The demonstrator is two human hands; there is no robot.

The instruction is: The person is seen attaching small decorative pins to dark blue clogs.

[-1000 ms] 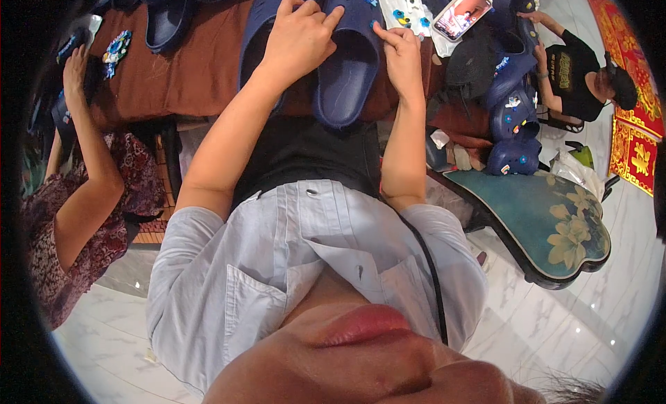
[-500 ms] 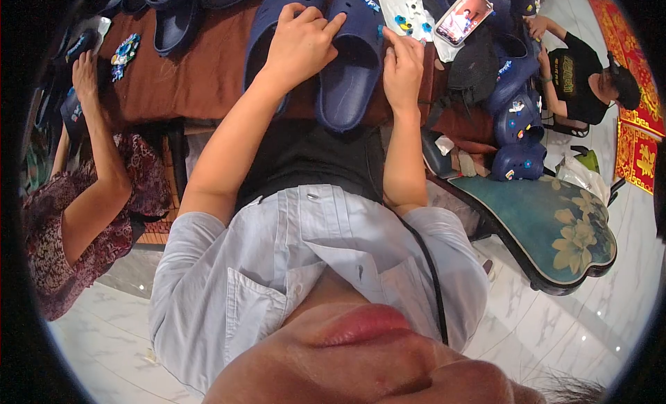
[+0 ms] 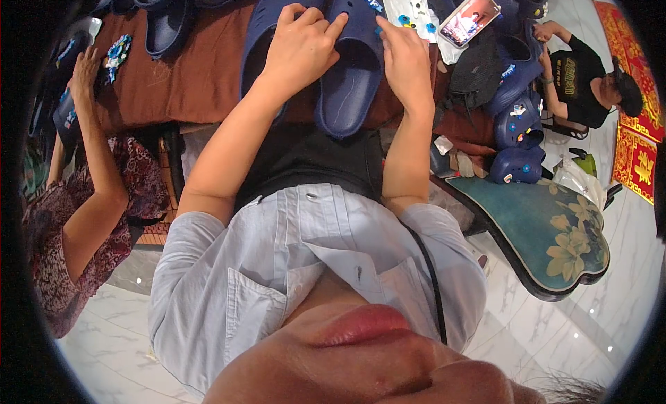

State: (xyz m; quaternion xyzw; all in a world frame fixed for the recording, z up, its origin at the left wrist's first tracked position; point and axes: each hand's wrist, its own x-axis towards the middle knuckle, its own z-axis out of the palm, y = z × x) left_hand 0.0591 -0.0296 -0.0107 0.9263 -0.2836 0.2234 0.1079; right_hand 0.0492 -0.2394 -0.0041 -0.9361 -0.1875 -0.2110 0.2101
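In the head view, my left clog (image 3: 268, 15) and right clog (image 3: 347, 102) lie at the near edge of the tabletop (image 3: 187, 91). My left hand (image 3: 302, 50) curls over both; my right hand (image 3: 409, 64) bends at the right clog's outer side. If the fingers grip, I cannot tell.

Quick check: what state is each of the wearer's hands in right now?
Left hand: partly curled, index fingertip at the right clog; grip cannot be told.
Right hand: fingertips by that clog's outer side; whether they hold anything cannot be told.
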